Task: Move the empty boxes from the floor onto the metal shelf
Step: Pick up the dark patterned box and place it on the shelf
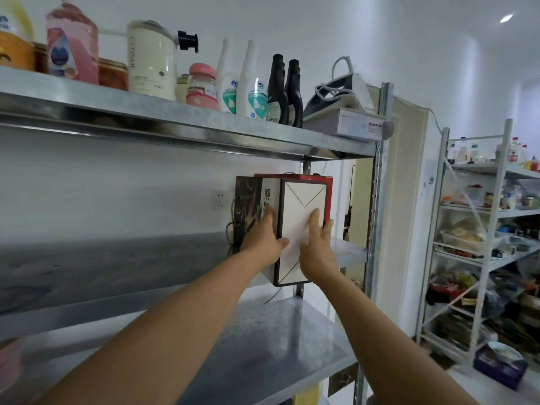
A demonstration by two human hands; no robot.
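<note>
Hands, two and bare, reach forward to one red box (304,200) on the middle tier of a metal shelf (117,258), at its right end. The box's near end faces the camera: a white panel with a dark border and thin lines like an envelope flap. The left hand (263,238) grips the box's left edge, with fingers laid along the side that carries printed characters and the thumb across the white panel. The right hand (317,249) lies flat on the white panel, fingers straight and holding nothing. Just left of this box, touching it, stands one dark box (247,200) with a plant pattern and a rope handle. Whether either box has anything inside cannot be seen.

The top tier holds a row of containers:
- one yellow and orange bottle (14,33)
- one pink bottle (73,42)
- one cream pump bottle (150,59)
- one jar with a pink lid (203,83)
- two white narrow-necked bottles (228,80)
- two black bottles (277,89)

At the right end of that tier, one clothes iron (339,92) with its white cord rests on one flat pale carton (350,124).

One wall socket (219,199) shows behind the middle tier. To the right stands a second rack (479,229), its tiers crowded with trays and packets too blurred to count.
</note>
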